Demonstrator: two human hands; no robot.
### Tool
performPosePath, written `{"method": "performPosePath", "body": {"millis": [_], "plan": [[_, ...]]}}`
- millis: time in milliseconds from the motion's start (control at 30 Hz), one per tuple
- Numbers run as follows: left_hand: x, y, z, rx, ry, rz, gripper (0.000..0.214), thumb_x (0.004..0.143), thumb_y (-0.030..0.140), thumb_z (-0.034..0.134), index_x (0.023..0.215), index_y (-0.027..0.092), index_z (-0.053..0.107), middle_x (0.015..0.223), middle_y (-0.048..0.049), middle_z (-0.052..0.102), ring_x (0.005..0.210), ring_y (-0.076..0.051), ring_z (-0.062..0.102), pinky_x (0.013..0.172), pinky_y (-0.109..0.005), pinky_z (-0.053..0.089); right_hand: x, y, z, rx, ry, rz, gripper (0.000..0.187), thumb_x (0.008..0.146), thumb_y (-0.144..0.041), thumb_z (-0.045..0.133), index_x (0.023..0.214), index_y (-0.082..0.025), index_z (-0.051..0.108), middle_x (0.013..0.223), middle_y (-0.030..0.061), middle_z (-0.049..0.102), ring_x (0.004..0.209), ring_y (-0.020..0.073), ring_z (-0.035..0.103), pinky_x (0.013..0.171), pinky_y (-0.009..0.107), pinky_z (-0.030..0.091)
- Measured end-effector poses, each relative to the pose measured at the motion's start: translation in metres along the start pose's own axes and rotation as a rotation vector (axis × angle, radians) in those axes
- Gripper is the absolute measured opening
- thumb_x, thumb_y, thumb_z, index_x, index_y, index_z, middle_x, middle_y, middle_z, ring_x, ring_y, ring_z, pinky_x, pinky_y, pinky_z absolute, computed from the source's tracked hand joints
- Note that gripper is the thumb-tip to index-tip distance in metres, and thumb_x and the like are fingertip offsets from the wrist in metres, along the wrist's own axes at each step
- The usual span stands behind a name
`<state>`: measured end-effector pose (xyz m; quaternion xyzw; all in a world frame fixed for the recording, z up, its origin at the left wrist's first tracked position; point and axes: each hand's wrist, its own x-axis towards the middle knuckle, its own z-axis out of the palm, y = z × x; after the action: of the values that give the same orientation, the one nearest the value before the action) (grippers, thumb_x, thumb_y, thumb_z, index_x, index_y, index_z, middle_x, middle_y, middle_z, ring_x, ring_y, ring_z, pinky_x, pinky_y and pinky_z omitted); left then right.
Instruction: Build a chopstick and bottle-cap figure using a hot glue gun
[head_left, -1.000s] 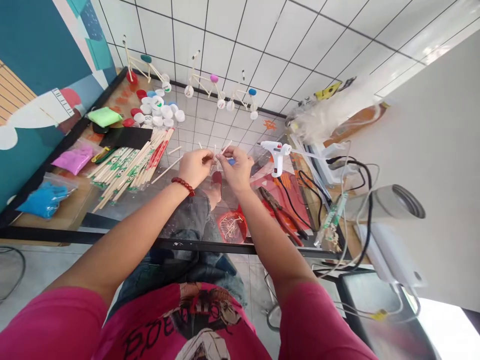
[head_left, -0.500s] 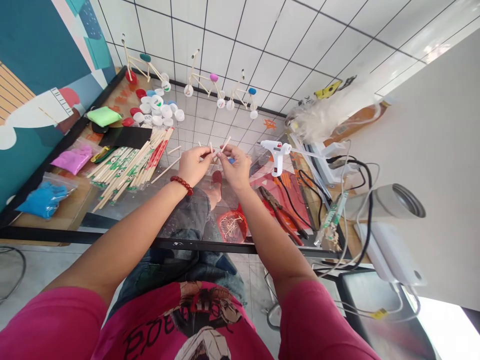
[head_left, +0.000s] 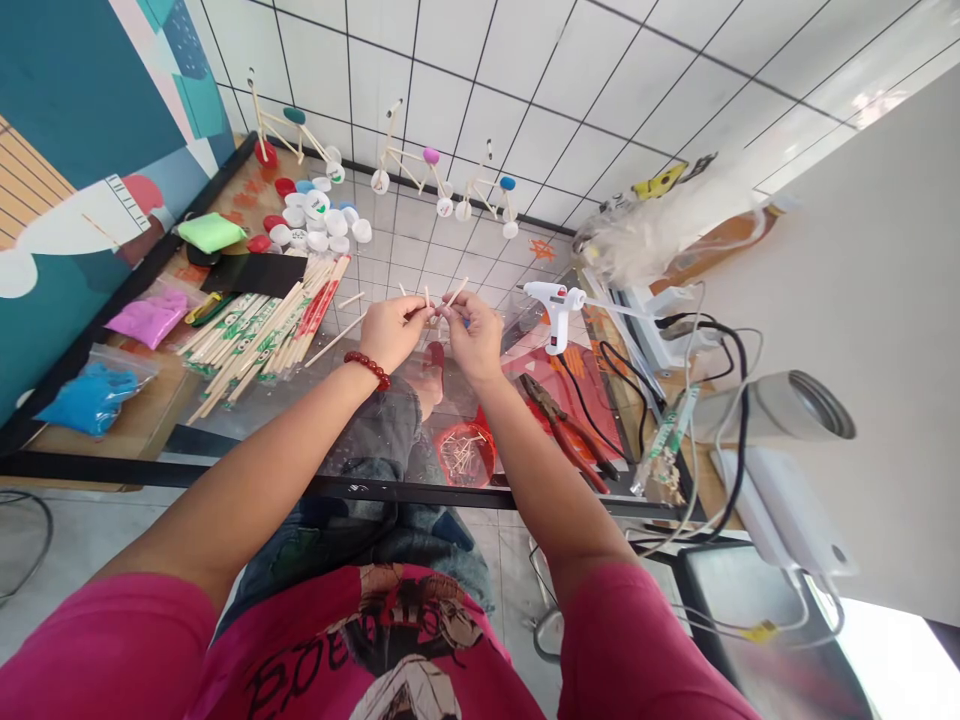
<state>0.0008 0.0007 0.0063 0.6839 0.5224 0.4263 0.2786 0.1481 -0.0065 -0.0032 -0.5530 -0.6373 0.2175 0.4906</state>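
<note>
Both hands meet over the middle of the glass table. My left hand (head_left: 391,330) is closed in a pinch on short wooden sticks, whose pale ends poke up above the fingers. In my right hand (head_left: 476,335), thumb and fingers pinch another wooden stick (head_left: 458,289) that slants up to the right. The fingertips nearly touch, and they hide where the sticks come together. A bit of blue shows by the right fingers. Left of my hands lies a pile of wooden chopsticks (head_left: 259,325), some in printed wrappers, with two loose sticks beside it.
Small stick bicycles (head_left: 416,170) with bottle-cap wheels stand along the back edge. Bottle caps (head_left: 319,220) lie back left, near bags of coloured clay (head_left: 150,315). To the right are a white glue gun (head_left: 557,310), pliers (head_left: 562,425) and cables. A red bowl (head_left: 486,470) shows below the glass.
Both hands stay together at the same place, still pinching the sticks. The right-hand stick has tilted very slightly; the whole view has shifted a little.
</note>
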Motion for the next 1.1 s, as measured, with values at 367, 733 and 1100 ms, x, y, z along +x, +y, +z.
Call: {"method": "performPosePath", "body": {"millis": [367,733,1100], "plan": [[0.0003,-0.0018,0.0013,0.006,0.006,0.011,0.020,0.085,0.032,0.059,0.079,0.021,0.075,0.079,-0.0042,0.075,0.072,-0.018,0.064,0.068,-0.028,0.045,-0.0019,-0.0048,-0.0033,-0.035,0.022,0.029,0.013,0.088,-0.030,0.056,0.093,-0.021,0.064,0.088,0.0042,0.074,0.093,0.0225,0.068,0.093,0.041,0.046],[-0.0004,0.0008,0.0000,0.039,-0.003,0.014,0.023,0.085,0.034,0.057,0.079,0.022,0.075,0.073,-0.0031,0.073,0.057,-0.016,0.055,0.057,-0.028,0.039,-0.0028,-0.0070,-0.0054,-0.093,0.007,0.020,0.010,0.087,-0.030,0.058,0.089,-0.022,0.064,0.085,0.0031,0.074,0.091,0.0222,0.067,0.090,0.039,0.047],[-0.0004,-0.0007,0.0009,0.037,-0.008,0.028,0.022,0.085,0.034,0.057,0.078,0.022,0.075,0.078,-0.0037,0.075,0.060,-0.016,0.056,0.059,-0.029,0.039,-0.0021,-0.0072,-0.0049,-0.120,0.043,0.036,0.002,0.083,-0.026,0.062,0.084,-0.024,0.062,0.080,-0.0004,0.073,0.090,0.0216,0.068,0.093,0.041,0.045]]}}
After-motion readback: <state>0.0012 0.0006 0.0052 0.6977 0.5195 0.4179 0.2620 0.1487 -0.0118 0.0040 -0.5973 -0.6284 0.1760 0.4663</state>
